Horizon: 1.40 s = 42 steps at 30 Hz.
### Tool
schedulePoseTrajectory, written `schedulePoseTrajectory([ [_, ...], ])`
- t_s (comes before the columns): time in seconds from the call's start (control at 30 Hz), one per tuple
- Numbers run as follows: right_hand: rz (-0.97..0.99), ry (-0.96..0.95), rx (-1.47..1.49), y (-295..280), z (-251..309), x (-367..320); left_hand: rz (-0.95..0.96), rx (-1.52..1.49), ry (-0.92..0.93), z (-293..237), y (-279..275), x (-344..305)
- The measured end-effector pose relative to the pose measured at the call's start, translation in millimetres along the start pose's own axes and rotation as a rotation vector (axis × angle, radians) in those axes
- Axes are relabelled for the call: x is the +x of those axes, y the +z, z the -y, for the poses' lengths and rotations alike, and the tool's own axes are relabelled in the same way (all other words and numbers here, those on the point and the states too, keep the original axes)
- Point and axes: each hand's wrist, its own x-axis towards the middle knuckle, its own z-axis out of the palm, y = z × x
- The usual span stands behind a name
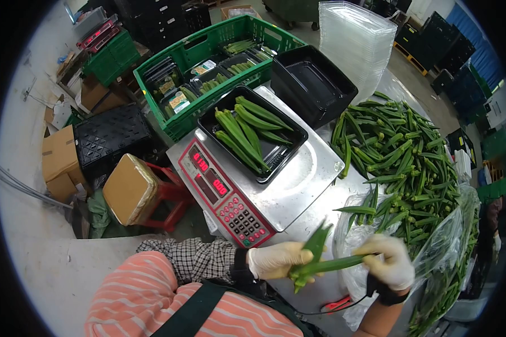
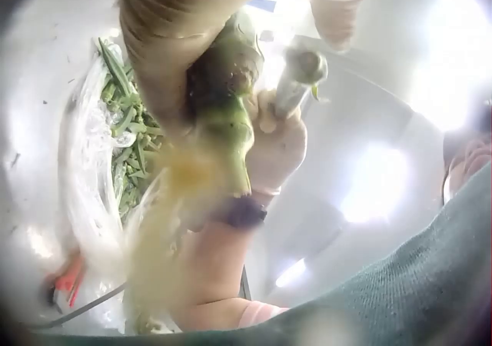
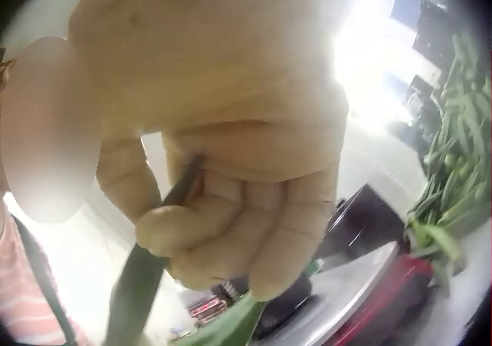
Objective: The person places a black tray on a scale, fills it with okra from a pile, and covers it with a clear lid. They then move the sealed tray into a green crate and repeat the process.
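In the head view the gloved left hand (image 1: pixel 278 259) grips okra pods (image 1: pixel 316 242) near their stem ends, in front of the scale. A long pod (image 1: pixel 340 263) stretches from it to the gloved right hand (image 1: pixel 389 263), whose curled fingers hold its tip. The left wrist view shows the left fingers (image 2: pixel 157 61) round blurred okra (image 2: pixel 231 131), with the right hand (image 2: pixel 280 150) behind. In the right wrist view, the dark pod (image 3: pixel 134 292) runs into the curled right hand (image 3: pixel 223 154). A black tray (image 1: pixel 278 156) with several pods rests on the scale (image 1: pixel 298 194).
Loose okra (image 1: pixel 399 146) is heaped on the right beside clear plastic (image 1: pixel 351 247). Behind the scale are stacked black trays (image 1: pixel 315 84), clear containers (image 1: pixel 354 45) and a green crate (image 1: pixel 180 132) of packed trays. A stool (image 1: pixel 130 188) stands left; a red-handled tool (image 1: pixel 336 305) lies near the front.
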Motion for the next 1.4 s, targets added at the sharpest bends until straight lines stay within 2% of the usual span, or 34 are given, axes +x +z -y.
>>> schedulePoseTrajectory([
  [0.03, 0.101, -0.065, -0.104, 16, 12, 8, -0.002, 0.074, -0.093, -3, 6, -3],
  [0.1, 0.058, -0.089, -0.022, 47, 24, 18, 0.031, 0.267, -0.318, -4, 10, -8],
  [0.17, 0.019, -0.072, 0.003, 51, 37, 21, -0.046, 0.375, -0.222, -25, 29, -31],
  [0.23, -0.447, -0.054, 0.0, 49, 27, 19, -0.15, 0.861, -0.14, -74, 48, -63],
  [0.27, -0.556, 0.031, -0.055, 44, 11, 18, -0.193, 1.28, 0.139, -96, 48, -78],
  [0.3, -0.671, 0.125, -0.117, 39, -9, 16, -0.301, 1.47, 0.255, -124, 63, -91],
  [0.33, -0.681, 0.174, -0.231, 36, -25, 14, -0.212, 1.962, 0.597, -158, 56, -93],
  [0.43, -0.716, 0.347, -0.532, 37, -73, 3, -0.42, 2.404, 0.459, -229, 38, -80],
  [0.5, -0.732, 0.487, -0.597, 41, -97, 6, -0.257, 2.574, 0.335, -259, 11, -76],
  [0.53, -0.705, 0.52, -0.722, 44, -113, 8, -0.194, 2.534, 0.267, -267, 4, -81],
  [0.57, -0.711, 0.533, -0.724, 44, -119, 15, -0.142, 2.492, 0.194, -269, 5, -84],
  [0.6, -0.686, 0.461, -0.866, 48, -126, 23, -0.134, 2.392, 0.255, -271, 11, -90],
  [0.63, -0.653, 0.383, -1.007, 51, -132, 33, -0.192, 2.279, 0.413, -266, 20, -97],
  [0.7, -0.579, 0.376, -1.166, 55, -150, 52, -0.309, 2.076, 0.534, -252, 35, -111],
  [0.73, -0.472, 0.426, -1.218, 55, -159, 58, -0.287, 2.008, 0.513, -243, 40, -118],
  [0.77, -0.479, 0.431, -1.214, 49, -158, 61, -0.263, 1.943, 0.492, -236, 44, -124],
  [0.8, -0.509, 0.477, -1.18, 39, -156, 62, -0.14, 1.955, 0.445, -233, 46, -132],
  [0.83, -0.534, 0.522, -1.146, 30, -152, 60, -0.103, 1.971, 0.408, -225, 49, -140],
  [0.9, -0.982, 0.473, -0.667, 9, -149, 42, -0.058, 1.882, 0.351, -214, 43, -157],
  [0.97, -0.981, 0.659, -0.299, -14, -157, 24, -0.108, 1.714, 0.317, -201, 38, -166],
  [1.0, -0.974, 0.658, -0.301, -14, -162, 21, -0.147, 1.629, 0.29, -189, 32, -168],
  [1.07, -0.809, 0.84, -0.517, -7, -179, 30, -0.267, 1.53, 0.197, -163, 21, -165],
  [1.1, -0.759, 0.838, -0.675, 1, -200, 35, -0.28, 1.499, 0.165, -149, 11, -161],
  [1.13, -0.647, 0.897, -0.71, 8, -197, 43, -0.308, 1.47, 0.129, -135, 3, -158],
  [1.17, -0.616, 0.979, -0.729, 12, -191, 53, -0.289, 1.446, 0.168, -119, -10, -157],
  [1.27, -0.546, 0.998, -0.697, 10, -190, 60, -0.266, 1.418, 0.149, -82, -28, -157],
  [1.3, -0.544, 0.964, -0.677, 8, -193, 57, -0.243, 1.353, 0.064, -78, -29, -156],
  [1.33, -0.548, 0.916, -0.624, 6, -195, 53, -0.225, 1.339, 0.063, -71, -31, -156],
  [1.37, -0.583, 0.772, -0.602, 2, -230, 37, -0.195, 1.327, 0.062, -66, -32, -154],
  [1.4, -0.674, 0.788, -0.351, 3, -225, 31, -0.177, 1.318, 0.083, -65, -29, -153],
])
